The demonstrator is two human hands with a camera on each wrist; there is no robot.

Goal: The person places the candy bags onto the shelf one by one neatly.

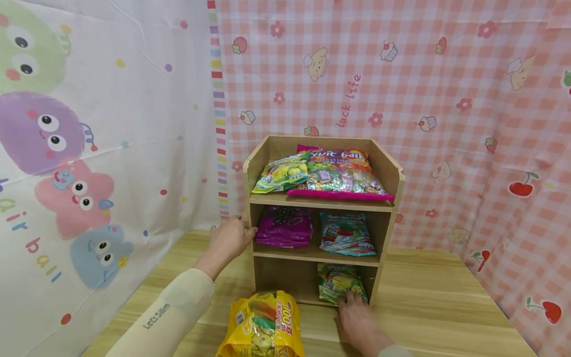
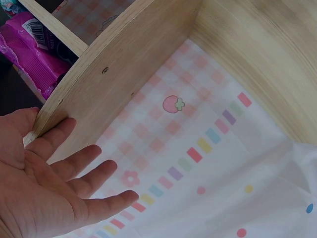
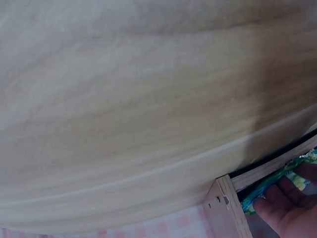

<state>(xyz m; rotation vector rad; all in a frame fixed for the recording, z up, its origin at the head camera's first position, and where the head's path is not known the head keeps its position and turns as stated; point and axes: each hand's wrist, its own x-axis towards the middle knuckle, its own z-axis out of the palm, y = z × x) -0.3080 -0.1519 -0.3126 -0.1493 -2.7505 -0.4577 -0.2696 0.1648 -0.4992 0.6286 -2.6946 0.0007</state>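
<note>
A three-level wooden shelf stands on the table. My left hand pinches the front edge of its left side panel, thumb inside and index finger outside, the other fingers spread. At the bottom right, my right hand rests its fingers against a green candy bag. This bag shows partly behind the fingers in the right wrist view. A yellow candy bag lies on the table in front of the shelf, between my hands.
On the top level lie a green-yellow bag and a large pink-edged candy bag. The middle level holds a purple bag and a teal bag. Patterned cloth hangs behind and along both sides of the table.
</note>
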